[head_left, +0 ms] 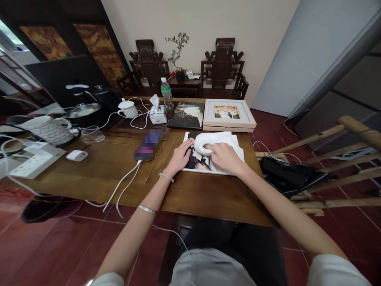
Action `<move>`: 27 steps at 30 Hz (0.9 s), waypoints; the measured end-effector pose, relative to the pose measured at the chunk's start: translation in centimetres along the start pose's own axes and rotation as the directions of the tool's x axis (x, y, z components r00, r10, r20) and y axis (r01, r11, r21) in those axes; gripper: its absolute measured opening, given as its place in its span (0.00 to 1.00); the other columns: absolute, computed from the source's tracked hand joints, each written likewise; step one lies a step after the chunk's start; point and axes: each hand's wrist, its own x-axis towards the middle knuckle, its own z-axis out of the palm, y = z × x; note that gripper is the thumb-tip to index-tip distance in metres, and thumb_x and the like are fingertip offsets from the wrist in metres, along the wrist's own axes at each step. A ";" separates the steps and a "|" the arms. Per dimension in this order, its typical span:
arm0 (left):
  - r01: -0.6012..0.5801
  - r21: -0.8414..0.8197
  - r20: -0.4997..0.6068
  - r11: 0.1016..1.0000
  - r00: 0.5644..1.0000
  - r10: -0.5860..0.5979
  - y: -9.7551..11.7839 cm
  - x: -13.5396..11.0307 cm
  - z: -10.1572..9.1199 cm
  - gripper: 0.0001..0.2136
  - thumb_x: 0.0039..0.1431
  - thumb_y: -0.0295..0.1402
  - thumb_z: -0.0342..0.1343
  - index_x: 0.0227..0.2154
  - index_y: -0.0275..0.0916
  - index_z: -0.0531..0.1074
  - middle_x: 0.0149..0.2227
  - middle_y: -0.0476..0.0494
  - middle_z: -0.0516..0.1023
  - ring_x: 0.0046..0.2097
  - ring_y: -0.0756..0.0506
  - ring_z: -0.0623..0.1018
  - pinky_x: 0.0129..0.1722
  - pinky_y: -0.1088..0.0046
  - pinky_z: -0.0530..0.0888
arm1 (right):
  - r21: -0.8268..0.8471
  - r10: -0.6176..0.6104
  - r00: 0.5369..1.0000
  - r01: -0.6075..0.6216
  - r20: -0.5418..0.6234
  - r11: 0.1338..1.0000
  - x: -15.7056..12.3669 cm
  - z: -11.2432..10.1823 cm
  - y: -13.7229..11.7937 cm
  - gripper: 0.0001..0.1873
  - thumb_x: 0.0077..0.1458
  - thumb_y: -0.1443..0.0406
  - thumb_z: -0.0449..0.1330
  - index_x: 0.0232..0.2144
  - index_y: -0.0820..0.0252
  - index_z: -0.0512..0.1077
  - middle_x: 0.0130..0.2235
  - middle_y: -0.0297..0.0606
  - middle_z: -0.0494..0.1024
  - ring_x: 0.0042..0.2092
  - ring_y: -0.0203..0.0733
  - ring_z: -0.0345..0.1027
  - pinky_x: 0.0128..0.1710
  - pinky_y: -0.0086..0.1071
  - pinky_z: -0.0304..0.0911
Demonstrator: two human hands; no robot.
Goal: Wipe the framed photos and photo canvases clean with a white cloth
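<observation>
A photo panel with a white edge lies flat on the wooden table in front of me. My left hand rests on its left side, fingers stretched out over the edge and surface. With my right hand I grip a bunched white cloth, pressed on the panel's upper right part. The cloth hides much of the picture. Just beyond lie a dark photo panel showing a white dress and a pale framed photo.
On the table stand a green-labelled bottle, tissue box, lidded white cup and patterned pitcher. A phone trails white cables near a power strip. A bamboo rack stands at right.
</observation>
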 end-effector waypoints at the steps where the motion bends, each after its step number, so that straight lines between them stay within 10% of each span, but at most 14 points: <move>1: 0.001 -0.003 -0.003 1.000 1.000 -0.001 0.0 0.0 0.0 0.20 0.63 0.31 0.44 0.57 0.43 0.67 0.63 0.45 0.64 0.65 0.43 0.61 0.65 0.56 0.57 | -0.021 0.018 1.000 -0.018 -0.025 1.000 0.9 0.3 0.2 0.25 0.52 0.73 0.50 0.51 0.54 0.72 0.42 0.46 0.79 0.40 0.50 0.71 0.37 0.36 0.58; 8: -0.060 -0.151 -0.215 0.987 0.976 0.026 1.1 -0.1 -0.9 0.24 0.68 0.42 0.37 0.59 0.36 0.64 0.62 0.40 0.65 0.64 0.45 0.64 0.65 0.63 0.57 | -0.043 -0.163 0.985 0.161 -0.050 0.986 3.3 3.1 -1.9 0.26 0.52 0.76 0.48 0.52 0.60 0.70 0.54 0.50 0.73 0.61 0.58 0.55 0.56 0.57 0.49; 16: -0.032 -0.125 -0.227 0.992 0.974 0.003 0.7 -0.1 -1.0 0.27 0.69 0.47 0.31 0.59 0.38 0.64 0.63 0.41 0.64 0.65 0.45 0.62 0.66 0.63 0.56 | 0.078 -0.477 0.875 0.471 0.087 0.879 -2.9 2.4 -2.8 0.26 0.49 0.79 0.48 0.47 0.62 0.74 0.55 0.51 0.73 0.62 0.52 0.57 0.61 0.56 0.46; 27: -0.054 0.026 -0.007 0.998 0.999 0.054 0.7 -0.1 -0.5 0.20 0.65 0.37 0.46 0.57 0.37 0.67 0.62 0.40 0.66 0.63 0.42 0.65 0.64 0.60 0.59 | 0.042 -0.125 0.991 0.123 0.046 0.991 -7.8 -0.6 4.5 0.28 0.43 0.77 0.46 0.43 0.61 0.75 0.34 0.44 0.78 0.40 0.48 0.70 0.49 0.42 0.59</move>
